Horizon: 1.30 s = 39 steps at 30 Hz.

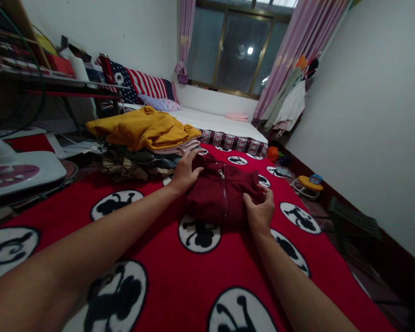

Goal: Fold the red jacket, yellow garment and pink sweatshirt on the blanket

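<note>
- Far left of the work, a loose heap of clothes (140, 162) lies on the red blanket (166, 276), topped by a rumpled yellow garment (141, 131); no neat folding shows in what is visible of it.
- The left hand (186, 171) touches the maroon garment's left edge, thumb apart from the fingers; whether it pinches or merely presses, I cannot tell.
- Between the 2 hands, the maroon garment (210, 203) sits on the blanket, zipper (224, 186) facing up. It appears gathered into 1 compact bundle, so its folding seems well advanced; what looks left is evening out the uneven edges.
- The right hand (261, 210) grasps its right edge, cloth between thumb and curled fingers.
</note>
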Each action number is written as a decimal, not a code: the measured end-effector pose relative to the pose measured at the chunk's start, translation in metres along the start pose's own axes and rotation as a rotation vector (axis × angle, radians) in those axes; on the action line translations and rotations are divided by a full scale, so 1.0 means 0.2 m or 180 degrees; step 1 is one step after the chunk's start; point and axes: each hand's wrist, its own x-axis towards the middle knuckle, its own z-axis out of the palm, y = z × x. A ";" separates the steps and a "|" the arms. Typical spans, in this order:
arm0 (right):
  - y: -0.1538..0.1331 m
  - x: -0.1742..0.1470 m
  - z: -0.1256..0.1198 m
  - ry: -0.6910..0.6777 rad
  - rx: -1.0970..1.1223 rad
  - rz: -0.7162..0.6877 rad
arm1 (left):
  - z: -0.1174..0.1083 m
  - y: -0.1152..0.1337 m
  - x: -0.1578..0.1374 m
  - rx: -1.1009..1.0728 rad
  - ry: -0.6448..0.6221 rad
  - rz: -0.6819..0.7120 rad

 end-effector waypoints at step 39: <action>-0.13 -0.12 -0.01 -0.1242 -0.0386 -0.1345 | -0.37 -0.13 -0.23 -0.1118 -0.2111 -0.1652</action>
